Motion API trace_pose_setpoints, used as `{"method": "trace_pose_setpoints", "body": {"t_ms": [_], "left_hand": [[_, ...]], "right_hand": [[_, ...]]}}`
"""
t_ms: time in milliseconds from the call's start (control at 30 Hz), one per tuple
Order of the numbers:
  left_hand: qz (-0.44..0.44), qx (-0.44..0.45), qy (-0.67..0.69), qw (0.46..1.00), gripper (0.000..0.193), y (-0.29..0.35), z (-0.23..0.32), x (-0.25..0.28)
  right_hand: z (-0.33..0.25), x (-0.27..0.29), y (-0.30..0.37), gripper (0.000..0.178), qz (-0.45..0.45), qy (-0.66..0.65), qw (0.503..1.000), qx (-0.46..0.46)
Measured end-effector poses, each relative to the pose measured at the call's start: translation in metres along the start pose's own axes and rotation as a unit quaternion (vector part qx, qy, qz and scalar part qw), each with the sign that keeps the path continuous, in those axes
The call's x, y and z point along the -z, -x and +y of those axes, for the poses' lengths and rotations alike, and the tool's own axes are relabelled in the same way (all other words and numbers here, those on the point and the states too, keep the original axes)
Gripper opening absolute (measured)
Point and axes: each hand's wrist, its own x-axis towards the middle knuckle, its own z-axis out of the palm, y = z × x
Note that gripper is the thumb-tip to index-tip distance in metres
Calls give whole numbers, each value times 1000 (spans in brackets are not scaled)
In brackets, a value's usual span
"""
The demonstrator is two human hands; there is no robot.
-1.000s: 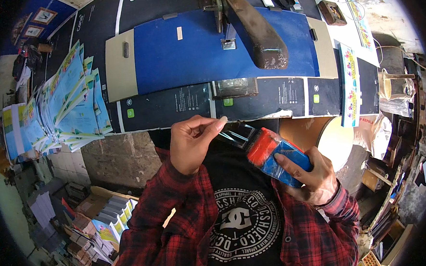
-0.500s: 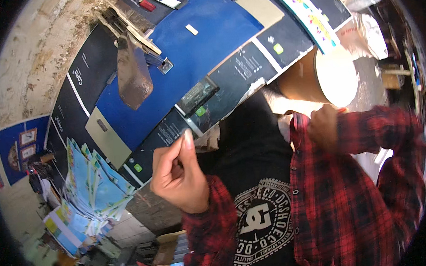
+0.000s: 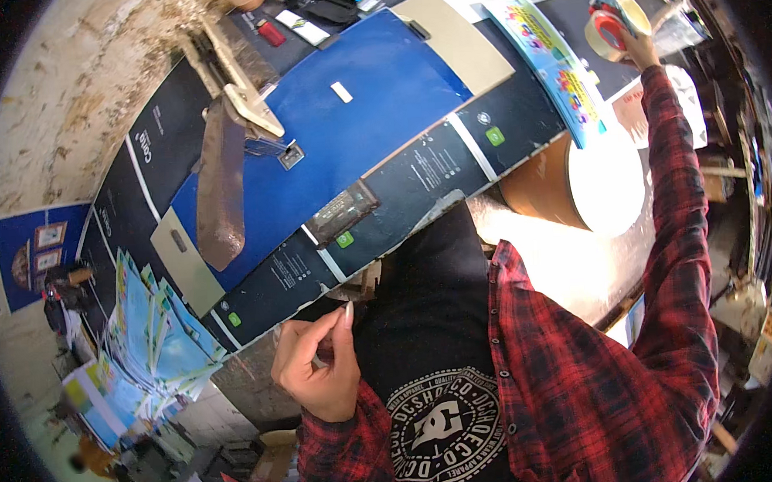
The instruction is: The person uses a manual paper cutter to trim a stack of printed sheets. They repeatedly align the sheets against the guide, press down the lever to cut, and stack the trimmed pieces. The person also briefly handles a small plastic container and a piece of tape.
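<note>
My left hand is raised in front of my shirt, thumb and forefinger pinched together; whatever lies between the tips is too small to make out. At the far right, my right hand reaches out with its fingers at a red and white roll of tape, which stands among other rolls. On the table lies a flat blue board with cream end panels and a small white label. A metal fitting rests on the board, beside a stapler-like tool with a long brown metal arm.
Dark printed sheets cover the table, with a dark rectangular block near its front edge. A brown drum stands at the right beside a colourful printed strip. Light-blue printed sheets are stacked at left.
My right hand has gone from beside my shirt out to the tape rolls at the far right. The left hand stays pinched, a little lower in the picture. The view has shifted.
</note>
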Motion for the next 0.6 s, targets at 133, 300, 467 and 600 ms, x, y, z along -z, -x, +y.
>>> {"method": "trace_pose_setpoints", "body": {"t_ms": [133, 300, 467, 600], "left_hand": [[3, -16, -22, 1000, 14, -5, 27, -6], [-45, -88, 27, 995, 17, -37, 44, -28], [-87, -100, 120, 984, 16, -70, 53, -58], [-44, -97, 137, 985, 12, -95, 62, -80]], "right_hand": [[-14, -71, -7, 74, -26, 152, 988, -4], [-106, -33, 87, 76, 207, 107, 941, 247], [-295, -30, 312, 89, -265, -557, 773, 148], [-340, -65, 371, 101, -366, -675, 635, 85]]}}
